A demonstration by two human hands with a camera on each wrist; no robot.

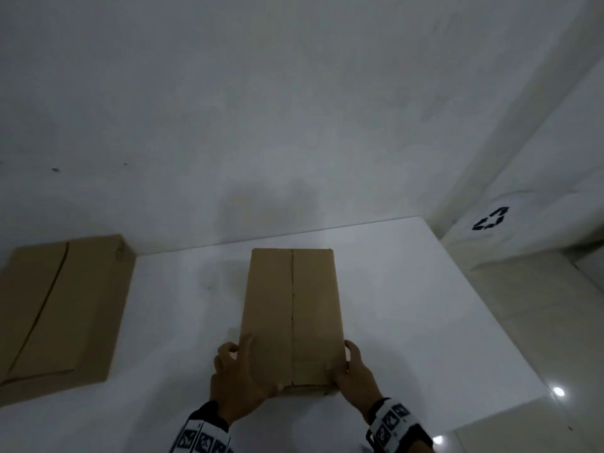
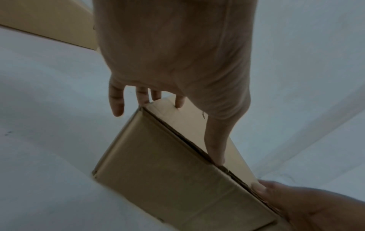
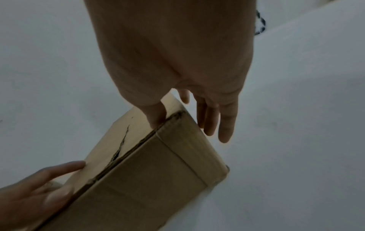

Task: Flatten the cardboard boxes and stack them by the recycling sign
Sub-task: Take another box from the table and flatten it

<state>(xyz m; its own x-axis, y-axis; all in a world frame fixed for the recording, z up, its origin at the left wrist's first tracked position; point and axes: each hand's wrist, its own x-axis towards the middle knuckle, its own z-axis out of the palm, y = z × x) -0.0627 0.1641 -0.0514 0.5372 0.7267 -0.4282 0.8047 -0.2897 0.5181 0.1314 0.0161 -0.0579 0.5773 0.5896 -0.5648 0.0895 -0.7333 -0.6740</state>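
A closed brown cardboard box (image 1: 291, 315) (image 2: 168, 171) (image 3: 158, 171) lies lengthwise in the middle of a white table (image 1: 408, 305), its top seam running away from me. Both hands are at its near end. My left hand (image 1: 242, 358) (image 2: 177, 131) rests on the near left corner, thumb and a straight finger on the top and the other fingers hanging off the left side. My right hand (image 1: 341, 358) (image 3: 181, 126) holds the near right corner, with the thumb on top and the fingers down the right side. A black recycling sign (image 1: 490, 219) is on a white surface to the right.
A larger cardboard box (image 1: 62, 308) (image 2: 49, 20) lies at the left end of the table against the white wall. The table's right edge drops to a tiled floor (image 1: 539, 322). Bare table surface surrounds the middle box.
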